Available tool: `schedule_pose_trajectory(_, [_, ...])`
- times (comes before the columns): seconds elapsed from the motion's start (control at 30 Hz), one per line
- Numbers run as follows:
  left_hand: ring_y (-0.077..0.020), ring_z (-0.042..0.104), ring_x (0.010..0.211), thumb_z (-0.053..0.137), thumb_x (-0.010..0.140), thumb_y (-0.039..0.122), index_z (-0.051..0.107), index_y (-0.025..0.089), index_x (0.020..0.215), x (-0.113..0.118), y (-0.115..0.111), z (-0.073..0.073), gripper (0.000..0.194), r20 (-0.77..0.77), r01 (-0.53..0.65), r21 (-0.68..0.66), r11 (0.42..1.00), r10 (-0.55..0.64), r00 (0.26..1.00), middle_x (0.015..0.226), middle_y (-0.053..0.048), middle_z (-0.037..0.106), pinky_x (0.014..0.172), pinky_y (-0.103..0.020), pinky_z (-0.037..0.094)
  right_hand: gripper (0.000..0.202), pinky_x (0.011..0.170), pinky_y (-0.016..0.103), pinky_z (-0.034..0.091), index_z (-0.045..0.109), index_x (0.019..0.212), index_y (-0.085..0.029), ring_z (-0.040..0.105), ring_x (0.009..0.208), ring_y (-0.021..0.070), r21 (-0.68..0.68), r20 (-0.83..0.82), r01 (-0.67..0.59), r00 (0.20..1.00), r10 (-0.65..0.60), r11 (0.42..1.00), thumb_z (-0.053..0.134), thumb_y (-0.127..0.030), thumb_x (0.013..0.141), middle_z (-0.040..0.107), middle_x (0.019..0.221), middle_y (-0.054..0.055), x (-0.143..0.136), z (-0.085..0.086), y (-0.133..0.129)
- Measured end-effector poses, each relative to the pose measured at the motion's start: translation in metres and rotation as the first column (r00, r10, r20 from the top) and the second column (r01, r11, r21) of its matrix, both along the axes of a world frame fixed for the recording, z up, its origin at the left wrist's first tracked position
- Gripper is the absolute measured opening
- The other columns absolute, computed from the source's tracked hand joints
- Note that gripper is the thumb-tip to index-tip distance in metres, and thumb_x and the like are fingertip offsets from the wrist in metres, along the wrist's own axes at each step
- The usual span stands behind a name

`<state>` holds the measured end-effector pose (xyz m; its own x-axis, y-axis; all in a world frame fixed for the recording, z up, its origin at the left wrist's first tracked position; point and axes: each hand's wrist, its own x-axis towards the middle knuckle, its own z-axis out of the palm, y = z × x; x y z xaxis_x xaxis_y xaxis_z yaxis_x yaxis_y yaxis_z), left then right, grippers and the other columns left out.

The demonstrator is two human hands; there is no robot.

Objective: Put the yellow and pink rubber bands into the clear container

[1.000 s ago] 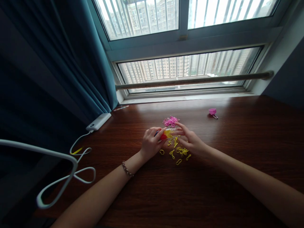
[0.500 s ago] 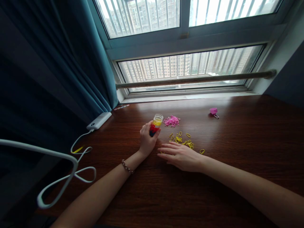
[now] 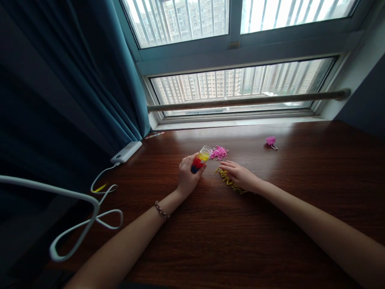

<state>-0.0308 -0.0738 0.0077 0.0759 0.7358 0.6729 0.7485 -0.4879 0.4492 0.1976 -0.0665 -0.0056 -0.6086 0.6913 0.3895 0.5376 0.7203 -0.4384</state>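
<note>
My left hand point(image 3: 189, 174) is wrapped round a small clear jar point(image 3: 201, 160) that has lost its lid. The jar tilts to the right and holds yellow, red and dark blue layers. Over on the right, my right hand point(image 3: 239, 175) rests with fingers stretched out above a pile of small yellow rubber bands point(image 3: 230, 182), partly covering it. Just beyond the jar's mouth lies a heap of pink rubber bands point(image 3: 219, 152).
A pink cap with a loop point(image 3: 270, 141) lies at the back right of the brown wooden table point(image 3: 300, 172). At the left are a white power bank point(image 3: 126, 152) and its looping white cable point(image 3: 99, 208). A window rail point(image 3: 240, 102) runs behind the table.
My right hand has moved up and right onto the yellow bands, which now lie closer together. The jar has shifted slightly right and leans further over.
</note>
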Motion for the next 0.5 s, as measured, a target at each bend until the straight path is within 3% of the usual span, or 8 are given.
schedule_pose_trajectory(0.13, [-0.0210, 0.051, 0.094, 0.059, 0.076, 0.034, 0.050, 0.021, 0.111, 0.001, -0.001, 0.000, 0.039, -0.018, 0.018, 0.001, 1.000, -0.018, 1.000, 0.101, -0.005, 0.058, 0.085, -0.036, 0.040, 0.043, 0.097, 0.035, 0.038, 0.062, 0.108, -0.021, 0.049, 0.113, 0.0185, -0.139, -0.055, -0.204, 0.979, 0.198, 0.969, 0.039, -0.005, 0.076, 0.056, 0.121, 0.004, -0.002, 0.006, -0.005])
schedule_pose_trajectory(0.23, [-0.0210, 0.051, 0.094, 0.060, 0.076, 0.035, 0.050, 0.020, 0.111, 0.000, 0.000, -0.002, 0.039, -0.022, 0.029, 0.003, 1.000, -0.028, 0.999, 0.101, -0.005, 0.058, 0.085, -0.036, 0.039, 0.047, 0.087, 0.027, 0.045, 0.069, 0.090, -0.020, 0.060, 0.094, 0.0151, -0.270, -0.109, -0.254, 0.966, 0.233, 0.929, 0.036, 0.002, 0.064, 0.066, 0.102, 0.001, 0.000, 0.024, -0.009])
schedule_pose_trajectory(0.3, [-0.0209, 0.051, 0.094, 0.060, 0.075, 0.035, 0.050, 0.020, 0.111, 0.000, 0.000, -0.002, 0.040, -0.022, 0.038, 0.009, 0.999, -0.038, 0.999, 0.101, -0.005, 0.058, 0.085, -0.036, 0.039, 0.046, 0.083, 0.025, 0.046, 0.070, 0.082, -0.018, 0.062, 0.087, 0.0138, -0.364, -0.098, -0.217, 0.976, 0.195, 0.906, 0.035, 0.002, 0.060, 0.068, 0.093, 0.000, 0.006, 0.038, -0.008])
schedule_pose_trajectory(0.4, [-0.0205, 0.051, 0.093, 0.061, 0.075, 0.034, 0.050, 0.020, 0.111, 0.000, 0.001, -0.002, 0.040, -0.024, 0.052, 0.008, 0.999, -0.052, 0.998, 0.101, -0.005, 0.058, 0.085, -0.035, 0.040, 0.038, 0.078, 0.024, 0.048, 0.068, 0.082, -0.016, 0.063, 0.083, 0.0143, -0.465, -0.038, -0.124, 0.992, 0.120, 0.877, 0.038, -0.002, 0.064, 0.068, 0.086, 0.002, 0.021, 0.058, -0.002])
schedule_pose_trajectory(0.5, [-0.0208, 0.051, 0.093, 0.061, 0.074, 0.033, 0.051, 0.021, 0.111, 0.001, 0.000, -0.001, 0.040, -0.033, 0.056, 0.000, 0.998, -0.056, 0.998, 0.101, -0.005, 0.059, 0.085, -0.036, 0.039, 0.025, 0.068, 0.028, 0.051, 0.063, 0.092, -0.014, 0.063, 0.075, 0.0180, -0.504, 0.116, 0.073, 0.993, -0.016, 0.861, 0.054, -0.020, 0.070, 0.066, 0.084, 0.006, 0.040, 0.067, 0.003])
